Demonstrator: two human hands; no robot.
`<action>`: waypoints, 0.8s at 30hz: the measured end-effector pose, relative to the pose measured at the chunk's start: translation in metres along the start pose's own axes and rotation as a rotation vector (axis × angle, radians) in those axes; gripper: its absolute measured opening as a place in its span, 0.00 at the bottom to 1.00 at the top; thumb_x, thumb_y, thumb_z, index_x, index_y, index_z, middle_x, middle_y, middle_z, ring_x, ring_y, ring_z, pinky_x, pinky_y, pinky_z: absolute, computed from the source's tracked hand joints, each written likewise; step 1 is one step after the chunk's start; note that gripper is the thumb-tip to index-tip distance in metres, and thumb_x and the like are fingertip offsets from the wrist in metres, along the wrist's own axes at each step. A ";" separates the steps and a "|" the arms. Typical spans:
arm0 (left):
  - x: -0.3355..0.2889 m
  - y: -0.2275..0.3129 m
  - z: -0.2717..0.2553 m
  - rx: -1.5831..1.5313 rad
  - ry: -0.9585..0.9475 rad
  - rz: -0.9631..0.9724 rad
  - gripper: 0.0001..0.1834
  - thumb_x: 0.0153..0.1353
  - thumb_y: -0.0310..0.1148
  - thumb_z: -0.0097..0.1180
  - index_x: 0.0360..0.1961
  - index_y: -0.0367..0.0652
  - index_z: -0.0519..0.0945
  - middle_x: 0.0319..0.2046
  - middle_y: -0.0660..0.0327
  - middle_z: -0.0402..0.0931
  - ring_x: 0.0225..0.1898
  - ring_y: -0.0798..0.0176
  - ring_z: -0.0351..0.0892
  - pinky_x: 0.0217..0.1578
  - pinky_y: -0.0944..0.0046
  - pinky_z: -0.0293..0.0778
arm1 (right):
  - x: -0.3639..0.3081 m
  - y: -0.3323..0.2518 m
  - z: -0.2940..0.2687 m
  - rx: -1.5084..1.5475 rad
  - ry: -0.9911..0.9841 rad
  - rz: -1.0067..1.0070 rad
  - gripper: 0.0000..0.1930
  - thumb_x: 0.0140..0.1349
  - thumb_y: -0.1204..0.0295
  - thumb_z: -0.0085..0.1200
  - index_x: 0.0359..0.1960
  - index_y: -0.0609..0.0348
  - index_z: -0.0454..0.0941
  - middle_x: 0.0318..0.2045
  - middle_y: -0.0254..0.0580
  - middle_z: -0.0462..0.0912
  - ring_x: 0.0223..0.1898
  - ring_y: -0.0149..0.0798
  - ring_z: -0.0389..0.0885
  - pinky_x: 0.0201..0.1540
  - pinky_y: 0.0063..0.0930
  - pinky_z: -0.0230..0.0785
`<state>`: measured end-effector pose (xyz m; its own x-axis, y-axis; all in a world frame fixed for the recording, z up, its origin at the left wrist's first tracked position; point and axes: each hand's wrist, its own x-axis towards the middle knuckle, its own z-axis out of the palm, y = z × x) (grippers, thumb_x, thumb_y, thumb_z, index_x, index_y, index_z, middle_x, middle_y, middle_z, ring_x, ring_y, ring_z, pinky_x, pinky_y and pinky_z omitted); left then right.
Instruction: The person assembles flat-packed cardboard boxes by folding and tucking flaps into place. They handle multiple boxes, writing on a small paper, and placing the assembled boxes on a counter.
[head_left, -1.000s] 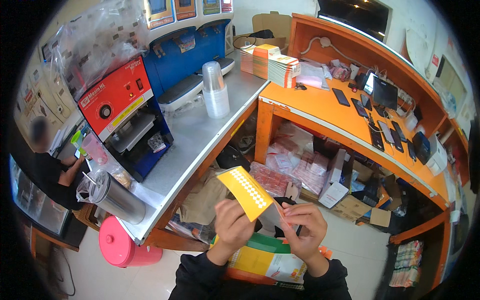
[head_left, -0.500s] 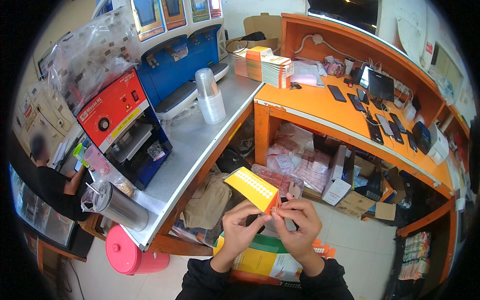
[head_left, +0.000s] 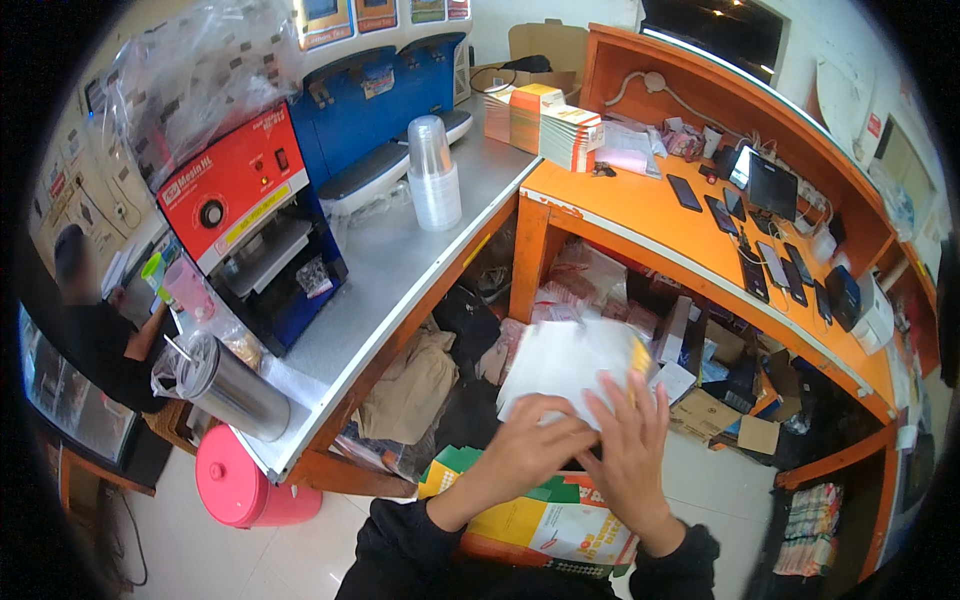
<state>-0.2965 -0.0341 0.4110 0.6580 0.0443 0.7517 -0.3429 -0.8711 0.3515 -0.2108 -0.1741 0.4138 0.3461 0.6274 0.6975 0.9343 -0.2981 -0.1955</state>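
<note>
A cardboard box blank, its white inner face showing and a yellow strip at its right edge, is tilted up before me, slightly blurred. My left hand is closed on its near edge, fingers curled. My right hand lies against its right side, fingers stretched and apart, thumb toward the left hand. Whether the right thumb pinches the card is hidden. Below my hands, at my lap, lie yellow, green and orange printed box blanks, partly covered by my wrists.
A metal counter on the left carries a red cup sealer, stacked plastic cups and a steel tumbler. Folded cartons stand near the orange desk, which holds several phones. A pink bin and a seated person are left.
The folded yellow-and-orange box between my fingertips has given way to a broad white-faced blank. My right fingers have gone from pinching to stretched out. The view has shifted slightly.
</note>
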 end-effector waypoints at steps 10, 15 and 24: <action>-0.040 -0.002 0.034 -0.664 0.357 -0.610 0.49 0.45 0.34 0.69 0.65 0.40 0.54 0.60 0.53 0.59 0.63 0.57 0.58 0.61 0.59 0.53 | -0.015 0.049 -0.028 1.024 0.368 0.494 0.13 0.50 0.78 0.64 0.36 0.58 0.74 0.29 0.36 0.81 0.32 0.23 0.77 0.31 0.15 0.71; -0.062 -0.039 0.005 -1.389 0.507 -0.896 0.41 0.53 0.36 0.64 0.63 0.39 0.55 0.60 0.55 0.60 0.63 0.57 0.58 0.62 0.56 0.54 | -0.031 0.037 -0.015 1.402 -0.179 0.681 0.20 0.56 0.79 0.56 0.50 0.61 0.65 0.39 0.36 0.78 0.35 0.23 0.76 0.34 0.14 0.69; -0.076 -0.022 -0.002 -1.292 0.524 -1.031 0.29 0.58 0.25 0.57 0.60 0.37 0.61 0.54 0.57 0.69 0.54 0.63 0.70 0.55 0.64 0.65 | -0.030 0.017 0.017 1.047 0.165 0.665 0.09 0.57 0.76 0.56 0.39 0.61 0.73 0.27 0.33 0.76 0.27 0.22 0.70 0.28 0.18 0.64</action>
<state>-0.3404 -0.0170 0.3477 0.7540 0.6545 -0.0565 -0.3997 0.5253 0.7511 -0.2040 -0.1856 0.3781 0.8321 0.4552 0.3170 0.2282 0.2399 -0.9436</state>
